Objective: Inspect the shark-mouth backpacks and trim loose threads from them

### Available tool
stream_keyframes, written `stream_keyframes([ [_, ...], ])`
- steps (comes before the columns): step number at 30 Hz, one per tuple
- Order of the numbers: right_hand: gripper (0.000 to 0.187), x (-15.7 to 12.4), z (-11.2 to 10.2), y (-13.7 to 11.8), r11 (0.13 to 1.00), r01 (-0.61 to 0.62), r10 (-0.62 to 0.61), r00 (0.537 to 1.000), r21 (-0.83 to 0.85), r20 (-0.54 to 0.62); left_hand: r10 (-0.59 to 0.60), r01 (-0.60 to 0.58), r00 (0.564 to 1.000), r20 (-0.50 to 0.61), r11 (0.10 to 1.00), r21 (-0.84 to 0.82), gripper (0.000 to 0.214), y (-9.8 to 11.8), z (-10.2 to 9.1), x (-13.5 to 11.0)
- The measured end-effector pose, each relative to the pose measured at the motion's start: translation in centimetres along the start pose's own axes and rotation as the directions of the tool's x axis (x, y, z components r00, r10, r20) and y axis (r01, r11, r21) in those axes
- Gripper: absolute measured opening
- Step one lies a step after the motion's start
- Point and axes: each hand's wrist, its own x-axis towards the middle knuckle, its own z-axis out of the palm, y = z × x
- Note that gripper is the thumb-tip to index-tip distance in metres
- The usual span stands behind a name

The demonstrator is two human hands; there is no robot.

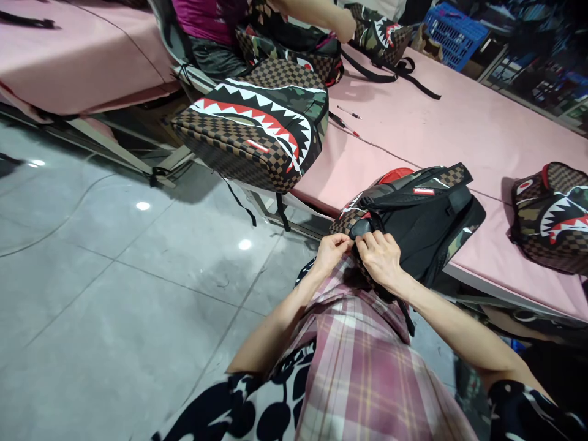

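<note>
A black backpack [413, 226] with checkered and camouflage trim lies at the table's edge, its straps and back panel facing up. At its near left corner, by a dark padded piece, both hands meet. My left hand [334, 250] is closed in a pinch at that corner; what lies between its fingertips is too small to make out. Close beside it, my right hand [380, 256] has its fingers curled down on the black material of the backpack. The bag's lower part rests against the plaid apron [362, 355].
A checkered shark-mouth backpack [261, 122] overhangs the pink table [463, 128] on the left; another shark-mouth bag [560, 214] stands right. A pen [349, 113] lies on the cloth. A co-worker's arm [316, 15] reaches over bags behind. A blue crate [454, 35] is at the back.
</note>
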Motion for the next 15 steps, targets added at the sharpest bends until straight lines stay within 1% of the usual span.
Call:
stream_keyframes([
  [2,0.02,0.0,0.0,0.1,1.0,-0.004,0.004,1.0,0.012,0.008,0.004,-0.004,1.0,0.016,1.0,-0.014,0.018,0.1,-0.2,0.0],
  [4,0.018,-0.2,-0.1,0.7,0.998,-0.037,0.037,0.999,0.052,0.018,-0.017,0.017,0.998,0.057,1.0,0.004,0.019,0.3,-1.5,0.0],
  [6,0.015,-0.9,-0.2,1.9,0.98,-0.13,0.129,0.991,0.152,0.016,-0.129,0.119,0.986,0.109,0.988,0.094,0.019,0.4,-4.4,-0.3],
  [7,0.015,-1.3,-0.3,2.6,0.953,-0.188,0.189,0.982,0.238,0.016,-0.223,0.203,0.968,0.116,0.965,0.163,0.018,0.4,-6.1,-0.4],
  [8,0.016,-1.8,-0.2,3.4,0.906,-0.243,0.25,0.968,0.346,0.025,-0.285,0.264,0.955,0.087,0.944,0.199,0.017,0.2,-7.9,-0.6],
  [9,0.018,-2.4,-0.2,4.1,0.837,-0.294,0.309,0.95,0.461,0.044,-0.313,0.299,0.949,0.035,0.931,0.212,0.017,-0.1,-9.6,-0.7],
  [10,0.02,-3.0,0.0,4.8,0.755,-0.338,0.361,0.93,0.562,0.074,-0.321,0.319,0.947,-0.022,0.925,0.205,0.021,-0.5,-10.8,-0.7],
  [11,0.023,-3.5,0.2,5.3,0.676,-0.376,0.404,0.908,0.634,0.107,-0.319,0.327,0.945,-0.074,0.93,0.168,0.028,-1.1,-11.5,-0.7],
  [12,0.028,-4.1,0.5,5.8,0.613,-0.412,0.443,0.886,0.674,0.137,-0.323,0.335,0.94,-0.111,0.935,0.115,0.035,-1.8,-11.7,-0.4],
  [13,0.034,-4.7,0.9,6.1,0.566,-0.449,0.489,0.858,0.691,0.157,-0.337,0.345,0.933,-0.127,0.937,0.048,0.042,-2.7,-11.2,0.0],
  [14,0.04,-5.4,1.4,6.5,0.529,-0.486,0.54,0.825,0.695,0.166,-0.36,0.359,0.925,-0.12,0.933,-0.033,0.046,-3.7,-10.2,0.5],
  [15,0.044,-6.2,2.0,6.8,0.493,-0.521,0.593,0.787,0.697,0.169,-0.385,0.374,0.918,-0.093,0.92,-0.115,0.047,-4.6,-8.7,1.1],
])
